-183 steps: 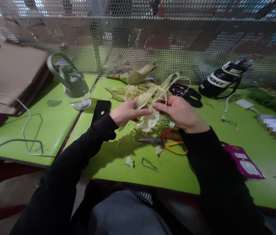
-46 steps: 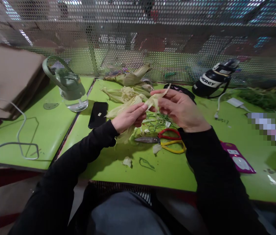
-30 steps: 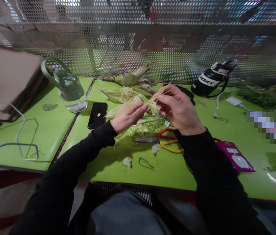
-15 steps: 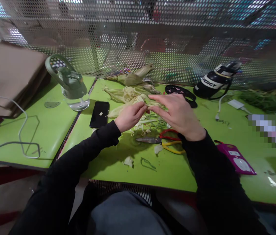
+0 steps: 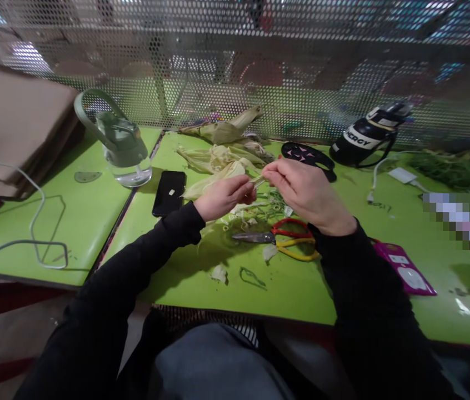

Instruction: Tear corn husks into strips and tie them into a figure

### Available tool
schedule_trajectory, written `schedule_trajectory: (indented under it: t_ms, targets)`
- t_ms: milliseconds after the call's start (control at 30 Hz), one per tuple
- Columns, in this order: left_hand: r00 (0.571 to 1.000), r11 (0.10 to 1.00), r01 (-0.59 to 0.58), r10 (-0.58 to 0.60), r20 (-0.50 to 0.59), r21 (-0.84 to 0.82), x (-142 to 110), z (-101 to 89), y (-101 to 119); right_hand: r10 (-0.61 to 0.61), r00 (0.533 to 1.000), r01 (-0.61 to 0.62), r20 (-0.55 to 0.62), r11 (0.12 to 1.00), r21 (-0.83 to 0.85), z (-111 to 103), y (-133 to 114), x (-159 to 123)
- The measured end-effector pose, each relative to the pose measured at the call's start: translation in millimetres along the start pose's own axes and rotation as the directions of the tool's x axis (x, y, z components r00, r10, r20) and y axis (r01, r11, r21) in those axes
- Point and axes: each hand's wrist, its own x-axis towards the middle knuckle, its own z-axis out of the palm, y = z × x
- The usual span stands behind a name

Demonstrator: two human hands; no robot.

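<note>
My left hand [image 5: 229, 195] is closed on a narrow strip of corn husk [image 5: 259, 180], which looks pale green. The fingers of my right hand [image 5: 297, 186] pinch the strip's other end, a short way to the right. Behind the hands lies a heap of pale corn husks [image 5: 208, 158]. Cut green and white scraps [image 5: 274, 203] are scattered on the table beneath them. Scissors [image 5: 255, 238] with one red and one yellow handle lie open just in front of the hands, blades pointing left.
A black phone [image 5: 169, 193] and a green-lidded water bottle [image 5: 124, 150] stand to the left. Further right are a black bottle [image 5: 362, 136], a white charger [image 5: 402, 176] and a purple packet [image 5: 405, 269]. Perforated metal mesh [image 5: 218, 72] closes off the table's far side.
My right hand's fingers, stretched out before, have closed into a pinch on the strip. That hand has shifted slightly right, while the left hand stays nearly in place.
</note>
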Motion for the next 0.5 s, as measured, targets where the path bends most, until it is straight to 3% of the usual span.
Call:
schedule_trajectory:
  t_ms: [100,167,267,367,500]
  targets:
    - [0.999,0.999,0.041,-0.041,0.022,-0.011,-0.9,-1.4,2.3,-0.002,1.000,0.002,0.023,1.000,0.009,-0.2,-3.0,-0.6]
    - [0.996,0.996,0.085,-0.085,0.017,-0.008,-1.9,-1.1,4.3,-0.076,0.996,0.077,0.046,0.997,-0.024,0.3,-5.4,-1.3]
    - [0.997,0.993,0.061,-0.056,-0.046,0.101,-3.0,0.0,5.9,-0.151,0.986,0.158,0.068,0.982,-0.104,1.8,-7.5,-2.2]
    - [0.997,0.975,0.032,-0.015,-0.081,0.218,-2.9,0.0,5.9,-0.112,0.993,0.115,0.042,0.989,-0.091,2.8,-6.3,-1.9]
    - [0.996,0.971,0.007,0.014,-0.083,0.240,-1.8,-1.3,5.5,0.010,1.000,-0.011,0.010,0.997,0.082,1.5,-3.9,-1.4]
